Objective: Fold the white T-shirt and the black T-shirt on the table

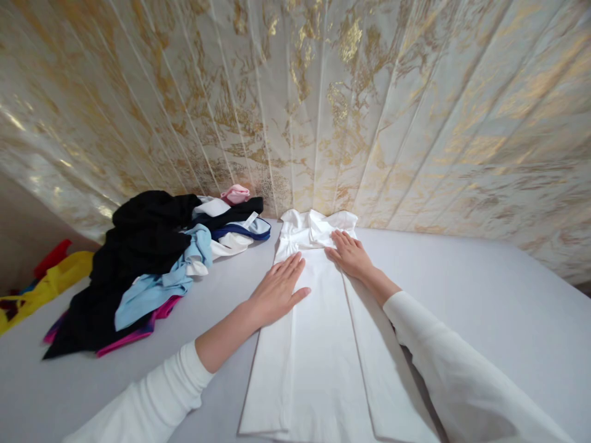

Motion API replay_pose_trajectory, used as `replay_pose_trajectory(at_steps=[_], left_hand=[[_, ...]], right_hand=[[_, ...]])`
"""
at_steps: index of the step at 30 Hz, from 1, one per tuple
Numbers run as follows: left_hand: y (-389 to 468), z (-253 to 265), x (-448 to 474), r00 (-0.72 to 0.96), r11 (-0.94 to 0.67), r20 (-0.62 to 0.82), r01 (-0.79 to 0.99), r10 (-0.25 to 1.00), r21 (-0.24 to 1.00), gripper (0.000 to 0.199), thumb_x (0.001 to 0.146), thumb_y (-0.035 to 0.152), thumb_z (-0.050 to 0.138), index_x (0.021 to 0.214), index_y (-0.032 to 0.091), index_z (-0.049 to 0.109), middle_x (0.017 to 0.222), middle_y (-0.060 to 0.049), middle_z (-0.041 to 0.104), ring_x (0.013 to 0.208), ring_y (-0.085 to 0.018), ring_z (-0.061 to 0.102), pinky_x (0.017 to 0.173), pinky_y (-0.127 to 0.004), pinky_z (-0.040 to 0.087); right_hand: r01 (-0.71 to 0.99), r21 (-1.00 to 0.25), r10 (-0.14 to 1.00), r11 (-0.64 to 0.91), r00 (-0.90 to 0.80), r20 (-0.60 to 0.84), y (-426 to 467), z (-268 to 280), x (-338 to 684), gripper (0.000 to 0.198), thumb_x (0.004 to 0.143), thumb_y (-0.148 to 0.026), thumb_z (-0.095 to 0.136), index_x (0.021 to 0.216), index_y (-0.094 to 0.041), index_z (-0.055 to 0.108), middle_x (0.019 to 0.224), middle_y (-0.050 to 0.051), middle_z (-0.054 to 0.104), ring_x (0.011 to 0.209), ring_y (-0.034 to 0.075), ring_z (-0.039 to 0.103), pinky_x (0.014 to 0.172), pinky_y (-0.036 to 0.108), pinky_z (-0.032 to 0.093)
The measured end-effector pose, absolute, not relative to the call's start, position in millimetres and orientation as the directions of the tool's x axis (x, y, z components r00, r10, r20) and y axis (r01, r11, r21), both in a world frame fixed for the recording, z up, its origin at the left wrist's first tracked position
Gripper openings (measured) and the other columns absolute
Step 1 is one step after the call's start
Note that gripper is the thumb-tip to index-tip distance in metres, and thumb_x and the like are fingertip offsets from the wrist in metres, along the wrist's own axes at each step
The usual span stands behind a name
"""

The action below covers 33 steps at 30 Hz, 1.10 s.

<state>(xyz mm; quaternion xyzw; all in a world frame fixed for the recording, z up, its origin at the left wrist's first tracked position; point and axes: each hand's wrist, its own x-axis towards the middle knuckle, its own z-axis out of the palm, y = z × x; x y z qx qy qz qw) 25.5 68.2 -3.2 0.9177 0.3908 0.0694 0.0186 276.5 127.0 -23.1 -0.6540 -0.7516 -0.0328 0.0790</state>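
Note:
A white garment point(323, 344) lies lengthwise on the table, its two sides folded in toward the middle. Its far end is gathered and wrinkled, close to the curtain. My left hand point(279, 289) rests flat on the garment's left side, fingers stretched out and the thumb pointing right. Farther up, my right hand point(349, 253) presses flat on the upper right part, fingertips at the crumpled end. Neither hand grips the cloth. The garment's near end runs to the bottom edge of the view.
A pile of clothes point(148, 246), black, light blue, white, pink and navy, sits to the left on the table point(484, 307). Yellow and red cloth point(55, 280) lies at the far left. A gold-patterned curtain point(300, 111) hangs along the table's back edge.

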Motion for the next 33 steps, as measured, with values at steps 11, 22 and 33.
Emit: replay_pose_trajectory(at_steps=[11, 22, 33], left_hand=[[46, -7, 15, 0.641, -0.650, 0.115, 0.755, 0.759, 0.085, 0.082, 0.094, 0.066, 0.028, 0.148, 0.004, 0.021, 0.155, -0.022, 0.017, 0.144, -0.030, 0.013, 0.113, -0.045, 0.019], [65, -11, 16, 0.607, -0.622, 0.204, 0.783, 0.768, 0.011, 0.065, 0.100, 0.053, 0.027, 0.147, 0.008, 0.027, 0.154, -0.016, 0.025, 0.143, -0.025, 0.022, 0.113, -0.042, 0.024], [73, -13, 14, 0.599, -0.613, 0.202, 0.790, 0.774, 0.006, 0.060, 0.100, 0.048, 0.032, 0.148, 0.011, 0.027, 0.155, -0.013, 0.025, 0.143, -0.024, 0.023, 0.113, -0.043, 0.024]], right_hand=[[0.991, -0.075, 0.982, 0.114, -0.101, 0.158, 104, -27, 277, 0.060, 0.098, -0.049, 0.028, 0.148, -0.016, 0.030, 0.154, 0.012, 0.031, 0.143, 0.027, 0.025, 0.109, 0.043, 0.028], [0.981, -0.059, 0.963, 0.187, -0.171, 0.206, 46, -29, 280, 0.061, 0.098, -0.046, 0.031, 0.146, -0.010, 0.033, 0.154, 0.014, 0.029, 0.143, 0.026, 0.024, 0.112, 0.043, 0.027], [0.867, -0.298, 0.896, 0.400, -0.302, 0.325, -3, 3, 256, 0.041, 0.095, -0.031, 0.040, 0.133, -0.016, 0.043, 0.132, 0.017, 0.056, 0.122, 0.027, 0.053, 0.097, 0.043, 0.045]])
